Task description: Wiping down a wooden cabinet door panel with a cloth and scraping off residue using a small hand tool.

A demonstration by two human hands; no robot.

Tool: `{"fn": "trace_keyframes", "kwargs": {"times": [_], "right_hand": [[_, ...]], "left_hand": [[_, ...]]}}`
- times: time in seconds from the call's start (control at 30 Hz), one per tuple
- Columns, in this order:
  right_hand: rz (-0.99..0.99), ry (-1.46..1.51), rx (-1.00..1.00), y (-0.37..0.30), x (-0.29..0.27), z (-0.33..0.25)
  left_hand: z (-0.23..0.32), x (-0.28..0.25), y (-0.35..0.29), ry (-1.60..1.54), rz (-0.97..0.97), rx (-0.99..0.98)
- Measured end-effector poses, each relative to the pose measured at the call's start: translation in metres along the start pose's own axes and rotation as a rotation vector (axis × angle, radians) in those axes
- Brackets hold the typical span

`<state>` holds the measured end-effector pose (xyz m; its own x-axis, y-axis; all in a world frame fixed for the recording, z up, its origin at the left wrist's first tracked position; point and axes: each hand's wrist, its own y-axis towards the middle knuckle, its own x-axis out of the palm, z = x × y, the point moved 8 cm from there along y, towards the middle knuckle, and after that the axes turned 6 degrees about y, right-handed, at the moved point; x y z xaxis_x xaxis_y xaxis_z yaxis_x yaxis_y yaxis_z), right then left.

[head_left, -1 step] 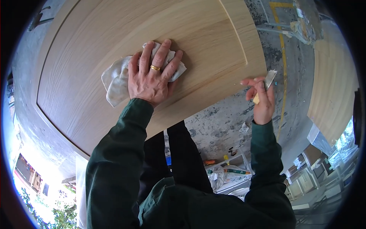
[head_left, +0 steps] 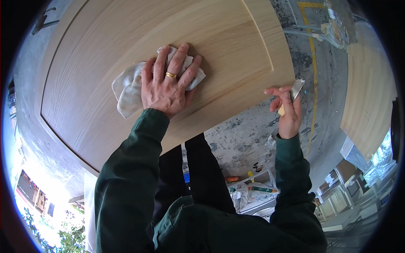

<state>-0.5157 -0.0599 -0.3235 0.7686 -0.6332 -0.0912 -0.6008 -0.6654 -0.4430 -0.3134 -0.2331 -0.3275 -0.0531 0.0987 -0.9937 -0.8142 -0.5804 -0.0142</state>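
Observation:
My left hand [head_left: 164, 86], with a gold ring on one finger, presses a bunched white cloth [head_left: 128, 88] onto a large wooden panel [head_left: 223, 55]. Its fingers are spread over the cloth, and a loose fold sticks out to the left of the wrist. Off the panel's lower right corner, my right hand [head_left: 289, 111] is closed around a putty knife [head_left: 297, 89]. The metal blade points up and away, and a bit of pale yellow handle shows below the fingers. My right forefinger reaches out toward the panel's edge without clearly touching it.
Grooves frame the panel's face. A second wooden panel [head_left: 365, 92] stands at the far right, near clear plastic wrap [head_left: 371, 168]. Below the panel, a cart [head_left: 257, 202] holds tools and rags. Yellow tape [head_left: 314, 76] marks the stained concrete floor.
My right hand with the putty knife has shifted slightly left and down. My left hand and the cloth look almost the same.

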Motion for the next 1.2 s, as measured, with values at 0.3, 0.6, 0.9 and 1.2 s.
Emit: {"fn": "trace_keyframes", "kwargs": {"times": [0.3,0.6,0.9,1.2], "right_hand": [[-0.061,-0.091,-0.063,-0.031,0.005,0.015],[0.118,0.549,0.119,-0.06,-0.007,0.036],[0.245,0.878,0.065,-0.089,0.066,0.012],[0.001,0.691,-0.131,-0.089,0.172,-0.071]], "left_hand": [[-0.001,0.0,-0.003,0.0,0.03,0.006],[-0.001,-0.008,0.002,0.011,0.073,0.021],[-0.021,-0.023,-0.002,-0.611,0.239,-0.169],[-0.033,-0.047,-0.045,-2.029,-0.143,-0.809]]}}
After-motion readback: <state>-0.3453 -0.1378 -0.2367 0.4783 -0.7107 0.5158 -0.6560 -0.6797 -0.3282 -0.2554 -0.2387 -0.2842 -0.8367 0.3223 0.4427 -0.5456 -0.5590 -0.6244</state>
